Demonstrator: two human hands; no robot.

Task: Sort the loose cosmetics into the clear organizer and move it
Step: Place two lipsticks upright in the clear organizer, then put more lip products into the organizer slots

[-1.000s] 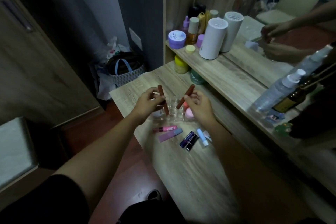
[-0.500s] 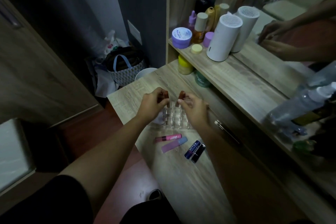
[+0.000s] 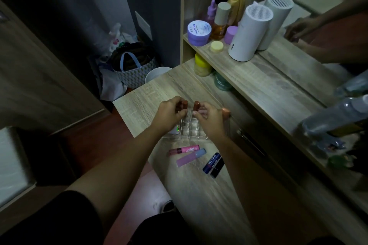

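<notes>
We pinch a brown lip tube in each hand — left hand (image 3: 169, 114), right hand (image 3: 209, 118) — upright over the clear organizer (image 3: 188, 126), aimed at its slots.

Light: dim, the room mostly in shadow.
Wall (image 3: 79, 16): dark grey, with a pale switch plate (image 3: 143, 25) beside the shelf unit.
Floor (image 3: 103, 145): reddish-brown, left of the surface.
Surface (image 3: 195, 195): light wood grain, its far left corner by a white bin (image 3: 157, 74).
Shelf (image 3: 256, 77): same wood, along the surface's right edge.
Mirror (image 3: 318, 12): behind the shelf.
Wooden door (image 3: 29, 85): at left.
</notes>
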